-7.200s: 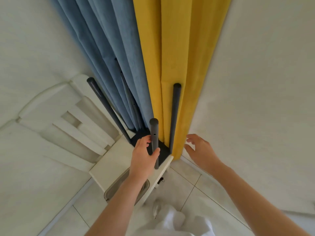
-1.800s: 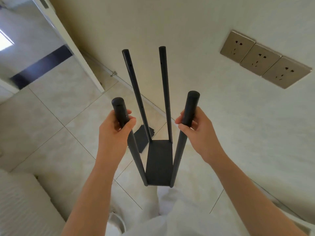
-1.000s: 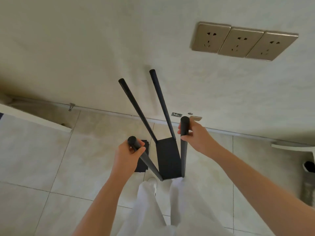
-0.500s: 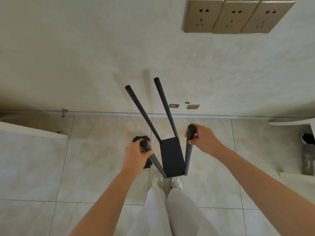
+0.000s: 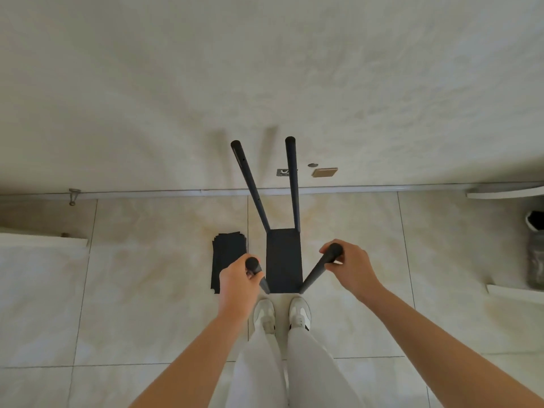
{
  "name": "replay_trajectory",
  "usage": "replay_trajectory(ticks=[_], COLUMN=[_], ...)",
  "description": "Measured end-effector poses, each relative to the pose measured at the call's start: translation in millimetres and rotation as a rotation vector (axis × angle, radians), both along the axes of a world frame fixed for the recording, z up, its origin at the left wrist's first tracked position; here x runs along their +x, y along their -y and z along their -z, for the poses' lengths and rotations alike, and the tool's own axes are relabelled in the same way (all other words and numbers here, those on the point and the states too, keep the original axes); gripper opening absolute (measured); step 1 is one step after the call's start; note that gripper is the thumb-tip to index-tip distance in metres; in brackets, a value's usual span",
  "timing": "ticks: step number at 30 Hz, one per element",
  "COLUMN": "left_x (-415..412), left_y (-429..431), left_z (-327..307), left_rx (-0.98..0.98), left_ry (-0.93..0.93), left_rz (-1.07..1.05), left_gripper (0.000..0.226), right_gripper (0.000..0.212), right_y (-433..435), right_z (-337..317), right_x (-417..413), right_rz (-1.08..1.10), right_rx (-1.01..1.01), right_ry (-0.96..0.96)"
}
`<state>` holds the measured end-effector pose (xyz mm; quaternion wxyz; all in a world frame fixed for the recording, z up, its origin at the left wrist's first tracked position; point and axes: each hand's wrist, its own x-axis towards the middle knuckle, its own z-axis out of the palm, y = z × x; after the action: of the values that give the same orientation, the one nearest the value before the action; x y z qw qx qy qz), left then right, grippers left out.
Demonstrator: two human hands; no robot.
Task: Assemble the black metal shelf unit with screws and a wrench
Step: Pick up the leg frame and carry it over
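Both hands are wrapped round the tops of the two nearer posts: the left hand has its fingers curled about the left post just under its rounded cap, and the right hand grips the right post the same way, thumb and fingers closed on it. The shelf frame stands upright just in front of the person's shoes, with four posts rising from a single flat plate at the bottom; the far posts reach up toward the wall. Whether its feet touch the tiled floor or hang just above it I cannot tell. Holding the near pair high up makes sense, I judge: with only one plate fastened the posts splay (the near two spread apart plainly), and the tops give the best hold for steadying the frame squarely. A stack of loose black plates lies flat just left of the frame, likely kept close for fitting next, so most of the job looks undone.
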<state>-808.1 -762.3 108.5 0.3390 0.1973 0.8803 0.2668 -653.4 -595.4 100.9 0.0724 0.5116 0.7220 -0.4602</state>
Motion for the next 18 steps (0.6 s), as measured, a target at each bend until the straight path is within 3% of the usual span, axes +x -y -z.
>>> replay_trajectory(ticks=[13,18], left_x=[34,52], left_y=[-19,-17], left_z=[61,73], left_rx=[0.002,-0.042], left_ry=[0.052,0.112], left_rz=[0.002,0.186], left_gripper=[0.014,0.027], right_gripper=[0.032,0.030], right_y=[-18,-24], right_z=[61,74], right_x=[36,58], right_rz=[0.011,0.002], right_rx=[0.059,0.067], right_ry=[0.024,0.052])
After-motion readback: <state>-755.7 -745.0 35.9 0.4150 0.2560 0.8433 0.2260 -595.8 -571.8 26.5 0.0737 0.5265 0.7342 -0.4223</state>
